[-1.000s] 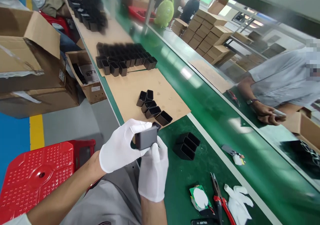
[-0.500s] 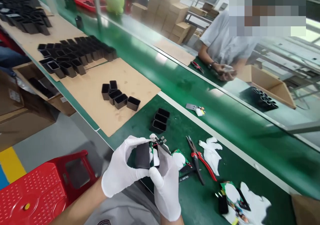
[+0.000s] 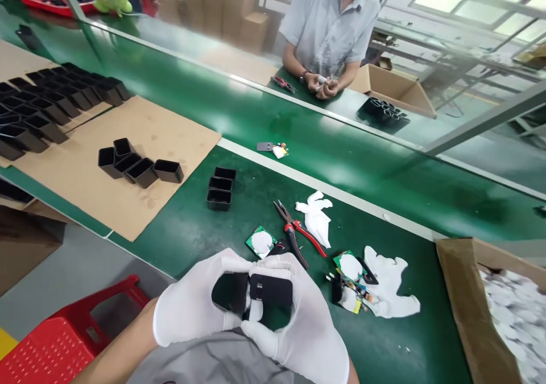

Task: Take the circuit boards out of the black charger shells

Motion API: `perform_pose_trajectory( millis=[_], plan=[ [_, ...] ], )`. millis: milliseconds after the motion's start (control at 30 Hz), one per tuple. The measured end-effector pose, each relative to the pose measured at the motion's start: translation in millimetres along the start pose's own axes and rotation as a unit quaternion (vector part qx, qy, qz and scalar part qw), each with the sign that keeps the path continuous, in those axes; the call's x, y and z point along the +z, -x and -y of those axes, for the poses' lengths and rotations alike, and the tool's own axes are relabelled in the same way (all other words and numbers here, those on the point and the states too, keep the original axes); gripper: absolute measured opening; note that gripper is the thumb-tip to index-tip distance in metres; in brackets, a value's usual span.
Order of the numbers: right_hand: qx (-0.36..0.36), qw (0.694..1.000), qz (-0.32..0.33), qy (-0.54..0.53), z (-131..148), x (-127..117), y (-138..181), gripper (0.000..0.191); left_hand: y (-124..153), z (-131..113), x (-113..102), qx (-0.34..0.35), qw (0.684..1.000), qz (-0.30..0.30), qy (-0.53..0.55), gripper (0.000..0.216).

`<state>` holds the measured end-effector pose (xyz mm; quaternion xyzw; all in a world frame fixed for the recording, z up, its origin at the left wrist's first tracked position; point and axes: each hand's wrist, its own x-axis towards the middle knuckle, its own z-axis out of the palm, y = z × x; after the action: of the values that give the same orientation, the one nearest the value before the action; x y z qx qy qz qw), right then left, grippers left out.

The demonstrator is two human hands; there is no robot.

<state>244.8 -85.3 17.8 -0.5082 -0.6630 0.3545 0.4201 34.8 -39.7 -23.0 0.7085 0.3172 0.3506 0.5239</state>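
Observation:
Gloved in white, my left hand (image 3: pixel 191 297) wraps round a black rectangular plastic case (image 3: pixel 230 292) at the table's near edge. My right hand (image 3: pixel 313 330) grips a black end cover (image 3: pixel 272 290) close beside the case's open end, its flat face towards me. A white piece shows between case and cover; how far anything sits inside is hidden. Beyond my hands lie a green circuit board with a white disc (image 3: pixel 261 242) and red-handled pliers (image 3: pixel 294 230). To the right is another board assembly (image 3: pixel 350 267) with wires and a black plug part.
Three black cases (image 3: pixel 220 188) stand in a row, with several more on a cardboard sheet (image 3: pixel 187 139). White gloves (image 3: pixel 318 219) lie near the pliers. A carton (image 3: pixel 456 293) of white pieces stands right. Across the line, a person (image 3: pixel 328 42) handles something small. A red stool (image 3: pixel 63 338) stands left.
The view has swung right, bringing the carton in. The end cover in my right hand has turned from edge-on, prongs showing, to flat face towards me. Both hands keep their holds.

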Motion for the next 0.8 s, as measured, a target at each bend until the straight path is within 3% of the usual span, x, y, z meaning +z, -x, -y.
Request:
perform_pose_trajectory(
  millis=[200,300,400,500,600,733,800],
  plan=[
    [-0.050,0.999,-0.007,-0.016,-15,3,9,0.022,-2,-10,-5,-0.019,0.998,0.057,-0.028,0.058],
    [-0.086,0.995,-0.037,-0.024,-14,0,10,0.033,-2,-6,-7,-0.011,0.997,0.062,-0.048,0.065],
    [-0.093,0.986,-0.131,-0.051,-6,-10,8,0.043,-1,8,-9,-0.030,0.995,0.055,-0.077,0.067],
    [-0.089,0.975,-0.198,-0.043,-1,-26,2,0.041,-5,25,-11,-0.063,0.991,-0.023,-0.116,0.065],
    [-0.081,0.979,-0.185,-0.005,-6,-37,-8,0.037,-10,35,-15,-0.104,0.968,-0.142,-0.182,0.063],
    [-0.074,0.972,-0.218,-0.043,-18,-38,-14,0.033,-15,33,-20,-0.111,0.945,-0.220,-0.217,0.064],
    [-0.071,0.969,-0.233,-0.044,-21,-36,-13,0.033,-19,27,-20,-0.109,0.926,-0.293,-0.210,0.065]
  ],
)
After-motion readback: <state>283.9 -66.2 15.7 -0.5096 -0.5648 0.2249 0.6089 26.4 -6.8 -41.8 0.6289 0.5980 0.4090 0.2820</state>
